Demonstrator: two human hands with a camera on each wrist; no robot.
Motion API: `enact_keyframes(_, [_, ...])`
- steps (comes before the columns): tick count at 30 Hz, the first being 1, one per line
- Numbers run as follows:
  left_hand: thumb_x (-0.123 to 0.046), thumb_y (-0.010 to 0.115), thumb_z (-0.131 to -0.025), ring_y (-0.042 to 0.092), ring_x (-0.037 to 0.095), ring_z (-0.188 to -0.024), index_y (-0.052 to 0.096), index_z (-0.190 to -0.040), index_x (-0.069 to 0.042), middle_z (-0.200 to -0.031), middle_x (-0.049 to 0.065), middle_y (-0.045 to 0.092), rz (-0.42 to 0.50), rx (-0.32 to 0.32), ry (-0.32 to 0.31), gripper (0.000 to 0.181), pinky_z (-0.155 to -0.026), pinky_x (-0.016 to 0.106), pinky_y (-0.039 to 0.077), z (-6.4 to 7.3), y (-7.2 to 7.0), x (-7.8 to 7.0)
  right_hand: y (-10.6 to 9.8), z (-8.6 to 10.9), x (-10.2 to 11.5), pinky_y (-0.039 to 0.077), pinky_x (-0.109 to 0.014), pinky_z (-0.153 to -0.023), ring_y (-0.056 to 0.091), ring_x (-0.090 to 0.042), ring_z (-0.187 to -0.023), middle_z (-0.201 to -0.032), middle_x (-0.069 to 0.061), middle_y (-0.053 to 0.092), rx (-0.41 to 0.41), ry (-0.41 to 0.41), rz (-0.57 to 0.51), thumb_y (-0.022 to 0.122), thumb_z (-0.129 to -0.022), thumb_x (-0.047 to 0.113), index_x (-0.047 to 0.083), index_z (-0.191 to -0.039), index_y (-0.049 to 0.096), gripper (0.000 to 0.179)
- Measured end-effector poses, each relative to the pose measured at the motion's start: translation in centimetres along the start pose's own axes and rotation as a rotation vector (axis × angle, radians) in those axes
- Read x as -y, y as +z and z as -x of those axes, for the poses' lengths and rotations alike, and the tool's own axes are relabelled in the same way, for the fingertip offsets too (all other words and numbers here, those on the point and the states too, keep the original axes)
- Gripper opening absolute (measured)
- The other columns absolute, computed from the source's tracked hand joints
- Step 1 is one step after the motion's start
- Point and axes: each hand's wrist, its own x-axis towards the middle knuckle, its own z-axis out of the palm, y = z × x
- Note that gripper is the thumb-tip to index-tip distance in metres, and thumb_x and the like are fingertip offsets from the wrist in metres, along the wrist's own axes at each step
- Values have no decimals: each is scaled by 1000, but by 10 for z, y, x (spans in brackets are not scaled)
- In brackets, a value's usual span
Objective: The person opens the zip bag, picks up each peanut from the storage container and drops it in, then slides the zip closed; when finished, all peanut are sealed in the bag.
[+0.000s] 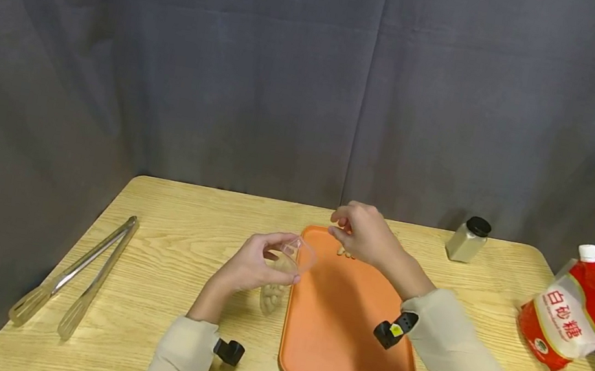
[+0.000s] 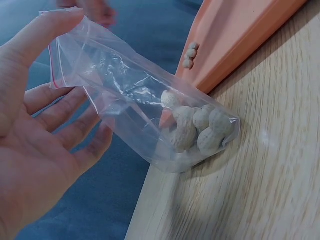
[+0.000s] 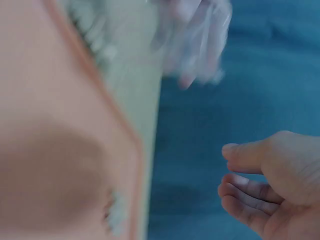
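Note:
My left hand [image 1: 254, 261] holds a clear zip-top plastic bag [image 2: 125, 75] by its mouth, thumb on one side and fingers on the other. Several unshelled peanuts [image 2: 185, 132] lie in the bottom of the bag, which hangs by the left edge of an orange tray [image 1: 341, 350]. Over the far end of that tray is my right hand [image 1: 365, 233]. Its fingers are loosely bent, and in the right wrist view a gap shows between thumb and fingertips with nothing in it. A few peanuts [image 1: 346, 253] rest on the tray's far end below this hand.
Metal tongs [image 1: 82, 271] lie on the left of the wooden table [image 1: 197, 221]. At the back right stands a small jar [image 1: 467, 240] with a black lid. A red and white sugar pouch [image 1: 578, 311] with a white cap stands at the right edge.

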Motion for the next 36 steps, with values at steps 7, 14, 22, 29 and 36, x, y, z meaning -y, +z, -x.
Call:
enact_keyframes(7, [-5,81,-79,50,44,-122,48,-143,5,-138,22,54,35,8,-5,72,-102,57,41,3,0,-8,23,14,-58,52,-40,-67,59,-21,-71,-78,-8,66,89,149,0,71,-85,-4,-3,-88,73,3])
enact_keyframes(14, [-2,79,-80,53,44,-117,50,-140,9,-131,21,58,45,10,9,67,-100,58,42,12,-2,-35,51,24,-89,55,-43,-74,66,-28,-81,-85,-11,71,158,170,22,64,-77,-13,-1,-86,75,18])
enact_keyframes(22, [-3,79,-80,54,43,-115,51,-138,9,-128,20,60,32,-6,22,65,-98,57,44,12,-3,-37,61,26,-94,44,-31,-60,54,-16,-66,-70,-1,60,220,193,82,69,-84,-4,8,-72,70,16])
enact_keyframes(29, [-2,79,-80,53,44,-116,51,-139,9,-128,21,60,33,-4,11,66,-99,57,43,12,-4,-37,65,28,-93,39,-28,-57,45,-12,-59,-69,4,59,212,214,62,70,-88,1,11,-76,72,15])
enact_keyframes(36, [-4,81,-80,53,40,-119,48,-143,5,-134,20,57,34,-2,-14,72,-102,55,42,4,-3,-12,55,30,-87,35,-27,-56,41,-12,-59,-69,2,57,210,186,57,66,-88,-2,6,-75,70,16])
